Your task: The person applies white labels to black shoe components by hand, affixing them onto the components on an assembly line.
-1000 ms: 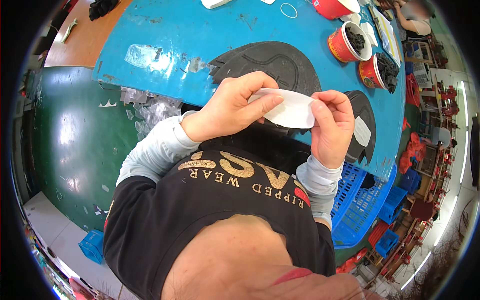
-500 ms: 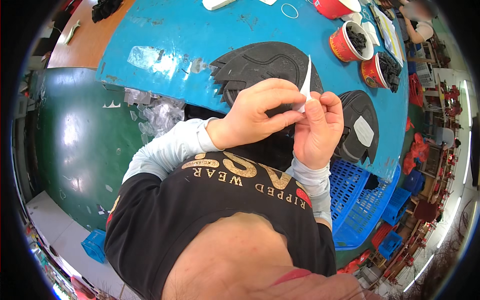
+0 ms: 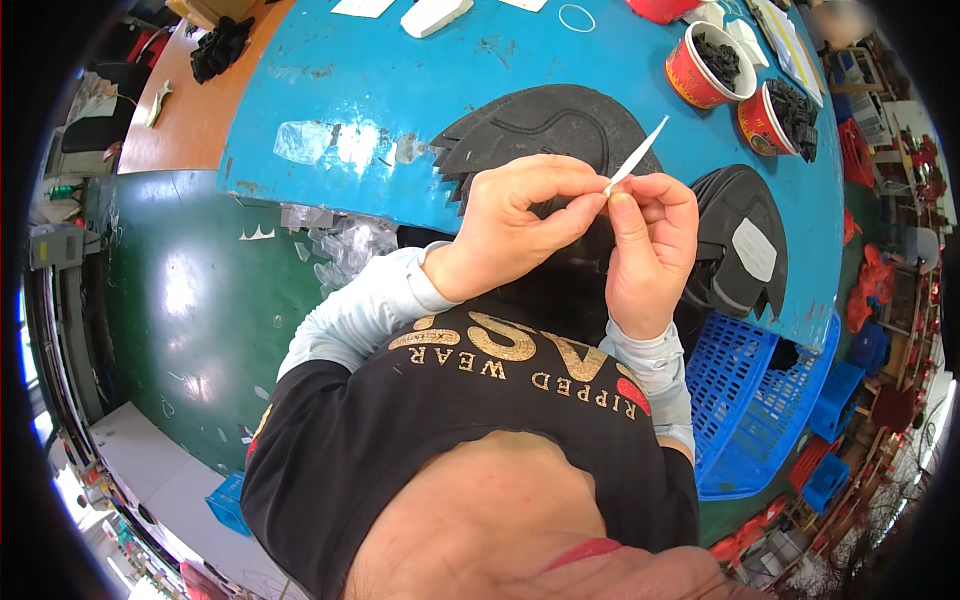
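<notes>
A thin white sticker piece (image 3: 637, 155) stands edge-on between my hands, above the blue table (image 3: 350, 70). My left hand (image 3: 515, 220) pinches its lower end with thumb and fingers. My right hand (image 3: 650, 245) pinches the same end from the other side. Under my hands lies a black rubber shoe sole (image 3: 540, 125) with jagged teeth along its left edge. A second black sole (image 3: 745, 250) lies to the right with a white patch (image 3: 753, 248) stuck on it.
Two red cups (image 3: 700, 65) (image 3: 770, 120) filled with small black parts stand at the back right. A blue plastic crate (image 3: 745, 400) sits below the table's right edge. Clear film scraps (image 3: 345, 245) lie by the green floor (image 3: 180, 300). A white block (image 3: 435, 15) lies far back.
The white piece lay flat and broad between my hands a second ago. It is now turned edge-on and both hands pinch one end, slightly higher over the sole.
</notes>
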### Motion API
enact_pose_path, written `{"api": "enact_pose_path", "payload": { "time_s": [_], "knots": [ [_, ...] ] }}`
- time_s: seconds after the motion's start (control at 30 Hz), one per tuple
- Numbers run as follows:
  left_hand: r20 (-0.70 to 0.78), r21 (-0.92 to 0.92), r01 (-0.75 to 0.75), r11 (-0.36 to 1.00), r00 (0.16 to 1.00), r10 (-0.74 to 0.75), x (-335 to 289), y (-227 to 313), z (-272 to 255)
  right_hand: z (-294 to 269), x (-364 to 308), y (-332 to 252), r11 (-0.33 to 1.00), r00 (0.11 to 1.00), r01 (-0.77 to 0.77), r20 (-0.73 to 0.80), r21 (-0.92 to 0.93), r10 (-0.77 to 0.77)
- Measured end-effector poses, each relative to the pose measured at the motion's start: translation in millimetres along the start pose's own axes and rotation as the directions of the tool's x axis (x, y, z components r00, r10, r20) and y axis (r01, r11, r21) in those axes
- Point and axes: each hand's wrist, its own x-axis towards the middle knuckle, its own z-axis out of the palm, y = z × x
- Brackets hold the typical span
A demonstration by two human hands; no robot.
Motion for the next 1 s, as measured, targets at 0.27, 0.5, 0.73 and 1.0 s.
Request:
{"api": "enact_pose_path", "payload": {
  "time_s": [0.27, 0.5, 0.73, 1.0],
  "knots": [
    [-0.010, 0.032, -0.034, 0.999, 0.999, 0.034, 0.8, -3.2, 3.4, -0.9, -1.1, 6.6, 0.997, 0.999, 0.030, -0.023, -0.072, -0.032],
    [-0.071, 0.307, -0.278, 0.910, 0.947, 0.313, 2.2, -9.0, 9.4, 1.8, 0.0, 5.8, 0.995, 0.998, 0.052, -0.042, -0.085, -0.056],
    [-0.023, 0.121, -0.084, 0.989, 0.996, 0.088, 4.7, -0.5, 3.9, -2.9, -0.8, 8.9, 0.982, 0.997, 0.073, -0.001, -0.176, -0.074],
    [-0.030, 0.029, 0.076, 0.997, 0.997, -0.075, 5.3, -1.9, 2.4, -3.8, -2.0, 11.2, 0.972, 0.990, 0.139, 0.045, -0.191, -0.133]
  ]
}}
